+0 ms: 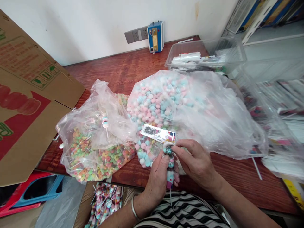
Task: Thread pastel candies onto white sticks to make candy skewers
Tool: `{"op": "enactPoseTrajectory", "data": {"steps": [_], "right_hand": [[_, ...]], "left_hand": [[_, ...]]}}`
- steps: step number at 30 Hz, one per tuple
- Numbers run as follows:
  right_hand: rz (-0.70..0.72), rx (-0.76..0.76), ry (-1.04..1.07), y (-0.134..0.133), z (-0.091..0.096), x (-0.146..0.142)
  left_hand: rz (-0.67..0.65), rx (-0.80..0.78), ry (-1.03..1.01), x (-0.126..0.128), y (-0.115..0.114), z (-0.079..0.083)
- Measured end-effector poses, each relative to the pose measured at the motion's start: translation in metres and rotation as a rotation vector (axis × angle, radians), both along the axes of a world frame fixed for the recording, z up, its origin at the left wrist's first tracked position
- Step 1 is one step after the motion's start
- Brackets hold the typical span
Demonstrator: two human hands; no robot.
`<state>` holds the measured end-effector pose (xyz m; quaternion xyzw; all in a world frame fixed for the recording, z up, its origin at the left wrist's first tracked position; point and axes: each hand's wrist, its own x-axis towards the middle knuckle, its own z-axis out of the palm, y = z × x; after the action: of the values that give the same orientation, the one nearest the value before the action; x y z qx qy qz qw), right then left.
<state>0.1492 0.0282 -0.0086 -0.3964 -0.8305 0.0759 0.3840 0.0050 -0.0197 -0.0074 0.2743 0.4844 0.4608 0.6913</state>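
My left hand (158, 177) is closed round a small lollipop packet (170, 167) held upright at the table's near edge. My right hand (193, 161) pinches the packet's top, where a printed card label (158, 133) with a barcode sticks out to the left. Just behind the hands lies a big clear plastic bag (180, 104) full of pink, blue and white round candies. To its left lies a second clear bag (95, 148) with orange, green and red candies on sticks.
A cardboard box flap (28, 95) stands at the left. A clear plastic tub (209, 53) with packets sits at the back right, clear trays (280, 104) at the right. More lollipops (106, 202) lie below the table edge. A blue device (155, 36) and wall sockets are at the back.
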Motion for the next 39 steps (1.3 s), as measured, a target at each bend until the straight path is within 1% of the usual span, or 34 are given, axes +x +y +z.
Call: {"op": "enactPoseTrajectory", "data": {"steps": [2, 6, 10, 12, 14, 16, 19, 21, 23, 24, 25, 29, 32, 34, 35, 37, 38, 39], "right_hand": [[0.021, 0.003, 0.002, 0.000, 0.001, 0.000], [0.076, 0.006, 0.015, -0.003, -0.003, -0.003], [0.027, -0.042, 0.071, -0.004, -0.007, -0.004], [0.023, -0.089, 0.146, -0.004, -0.007, -0.004], [0.067, -0.148, 0.204, -0.003, -0.006, -0.004], [0.112, -0.223, 0.245, -0.003, -0.005, -0.003], [0.123, -0.366, 0.332, -0.003, 0.001, -0.003], [0.117, -0.464, 0.415, -0.003, 0.005, -0.003], [0.110, -0.548, 0.490, -0.003, 0.008, -0.003], [0.104, -0.565, 0.507, -0.004, 0.009, -0.004], [0.095, -0.561, 0.508, -0.004, 0.010, -0.005], [0.081, -0.466, 0.431, -0.005, 0.009, -0.011], [0.140, -0.465, 0.413, -0.007, 0.009, -0.016], [0.120, -0.503, 0.470, -0.012, 0.009, -0.018], [0.069, -0.545, 0.519, -0.016, 0.009, -0.018], [-0.026, -0.713, 0.580, -0.026, 0.006, -0.019], [-0.010, -0.839, 0.555, -0.032, 0.004, -0.019], [0.081, -0.990, 0.489, -0.038, 0.001, -0.020]], "left_hand": [[0.005, 0.001, -0.031, 0.000, 0.001, 0.002], [0.066, 0.025, -0.027, 0.000, 0.003, 0.003], [0.151, 0.048, 0.022, 0.001, 0.004, 0.003], [0.179, 0.047, 0.016, 0.000, 0.003, 0.002], [0.199, 0.051, 0.027, -0.002, 0.003, 0.001], [0.214, 0.086, 0.097, -0.004, 0.003, 0.000], [0.162, 0.174, 0.250, -0.009, 0.003, 0.000], [0.104, 0.199, 0.291, -0.010, 0.003, 0.001], [0.087, 0.174, 0.264, -0.010, 0.002, 0.001], [0.095, 0.153, 0.232, -0.010, 0.002, 0.000], [0.113, 0.132, 0.194, -0.009, 0.002, -0.001], [0.216, 0.094, 0.015, -0.004, 0.007, -0.002], [0.240, 0.089, -0.039, -0.002, 0.015, 0.003], [0.245, 0.062, -0.058, -0.003, 0.021, 0.007], [0.256, 0.036, -0.082, -0.004, 0.024, 0.009], [0.327, -0.013, -0.139, -0.008, 0.031, 0.012], [0.380, -0.022, -0.157, -0.011, 0.034, 0.012], [0.432, -0.022, -0.165, -0.013, 0.038, 0.013]]}}
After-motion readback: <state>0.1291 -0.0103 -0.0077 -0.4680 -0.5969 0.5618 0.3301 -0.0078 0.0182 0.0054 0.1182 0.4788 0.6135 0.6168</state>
